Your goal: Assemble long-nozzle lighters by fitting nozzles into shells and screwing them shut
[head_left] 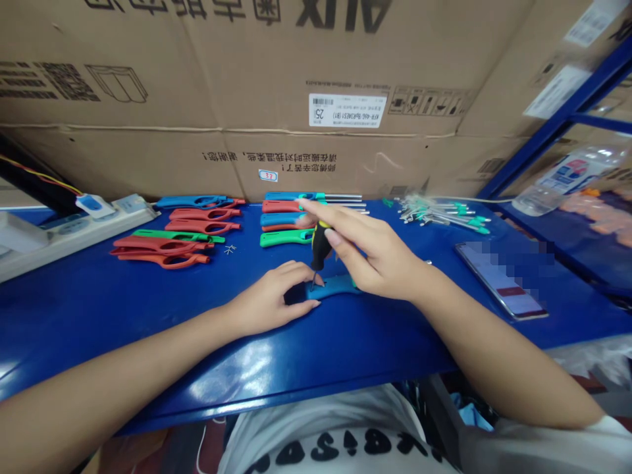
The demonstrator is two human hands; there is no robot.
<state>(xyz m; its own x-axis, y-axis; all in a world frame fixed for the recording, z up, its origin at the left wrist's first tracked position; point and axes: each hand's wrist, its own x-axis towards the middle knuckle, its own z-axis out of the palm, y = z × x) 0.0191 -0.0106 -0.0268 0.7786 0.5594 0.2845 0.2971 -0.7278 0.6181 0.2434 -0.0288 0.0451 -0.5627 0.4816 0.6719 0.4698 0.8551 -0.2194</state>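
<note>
On the blue table, my left hand [271, 296] pinches one end of a blue lighter handle [340, 286] between thumb and fingers, and the handle lies flat. My right hand [382, 257] is closed on a screwdriver [320, 250] with a black and yellow grip. Its shaft points down, with the tip at the handle's left end beside my left fingers. Part of the handle's right end is hidden under my right hand. Just behind my hands lies a row of lighters [286, 237] in blue, red and green, several with metal tubes showing.
Red, green and blue handle shells [168, 245] lie at the left, near a few small screws [230, 249]. Metal tubes with green parts [444, 214] are piled at back right. A phone [503, 283], power strip [69, 234], bottle [563, 178] and large carton [222, 85] surround the work area.
</note>
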